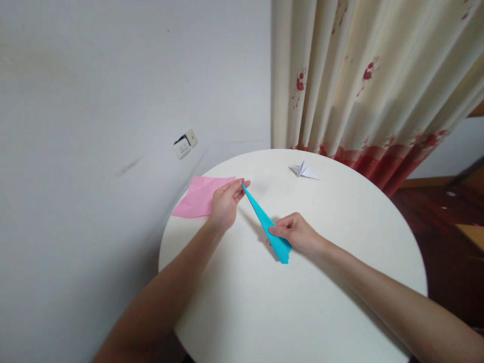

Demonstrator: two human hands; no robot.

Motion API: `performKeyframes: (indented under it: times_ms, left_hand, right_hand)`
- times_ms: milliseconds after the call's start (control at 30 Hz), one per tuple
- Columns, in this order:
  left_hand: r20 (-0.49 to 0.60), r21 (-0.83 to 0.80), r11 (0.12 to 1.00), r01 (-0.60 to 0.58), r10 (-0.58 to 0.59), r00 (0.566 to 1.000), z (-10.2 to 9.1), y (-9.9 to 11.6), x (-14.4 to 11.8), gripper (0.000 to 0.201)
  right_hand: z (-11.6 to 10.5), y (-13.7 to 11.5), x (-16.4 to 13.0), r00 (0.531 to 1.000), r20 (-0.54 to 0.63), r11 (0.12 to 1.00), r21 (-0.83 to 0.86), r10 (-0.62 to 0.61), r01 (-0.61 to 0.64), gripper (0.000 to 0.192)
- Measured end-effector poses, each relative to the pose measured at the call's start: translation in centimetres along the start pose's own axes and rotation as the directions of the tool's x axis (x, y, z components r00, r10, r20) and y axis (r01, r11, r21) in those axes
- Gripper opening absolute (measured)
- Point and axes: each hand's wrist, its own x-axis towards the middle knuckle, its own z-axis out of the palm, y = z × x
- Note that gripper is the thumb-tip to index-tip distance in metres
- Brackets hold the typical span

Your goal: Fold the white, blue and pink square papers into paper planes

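A folded piece of blue paper (260, 216), long and narrow with a pointed far end and a wider near end, is held above the table between my two hands. My left hand (228, 197) pinches its thin tip. Near the wide end, my right hand (293, 232) grips it with the thumb on top; the fingers beneath are mostly hidden. Beside and partly behind my left hand lies a creased pink sheet of paper (198, 196) at the table's left edge.
The round white table (321, 312) stands close to a pale wall with a socket (182, 148). A folded white paper shape (303, 170) lies at the table's far side. Beyond it hangs a cream curtain (340, 91) with red flowers.
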Motion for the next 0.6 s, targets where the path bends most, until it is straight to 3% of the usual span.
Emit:
performKeyframes:
  times_ms: [133,200,267,367,467,533,600]
  left_hand:
    - [-0.104,0.004,1.000,-0.015,0.016,0.994,-1.1,0.1,1.3,0.020]
    - [-0.072,0.080,0.994,-0.070,0.076,0.995,-1.3,0.0,1.5,0.025]
    - [0.032,0.146,0.984,-0.098,0.094,0.995,-1.1,-0.1,1.2,0.033]
    - [0.237,0.187,0.982,0.039,-0.084,0.968,-0.4,-0.3,0.0,0.042]
    - [0.369,0.242,0.940,0.241,-0.319,0.873,0.4,-0.5,-1.3,0.038]
    - [0.393,0.253,0.925,0.282,-0.365,0.844,0.8,-0.9,-1.9,0.034]
    - [0.379,0.236,0.934,0.268,-0.342,0.860,1.0,-1.2,-2.2,0.031]
  right_hand:
    - [-0.3,0.1,0.1,1.000,0.014,1.000,-0.001,0.011,-0.011,0.045]
    - [-0.5,0.1,0.2,1.000,0.006,1.000,0.006,0.013,-0.013,0.045]
    - [-0.7,0.1,0.3,1.000,-0.001,1.000,0.004,0.009,-0.009,0.045]
    - [-1.0,0.0,0.4,1.000,-0.009,1.000,-0.011,-0.004,0.004,0.045]
    - [-1.1,0.0,0.4,1.000,-0.023,0.999,-0.032,-0.018,0.018,0.044]
    - [-1.1,0.0,0.4,0.999,-0.025,0.998,-0.047,-0.031,0.030,0.043]
    - [-1.1,0.1,0.4,0.999,-0.021,0.998,-0.052,-0.039,0.038,0.041]
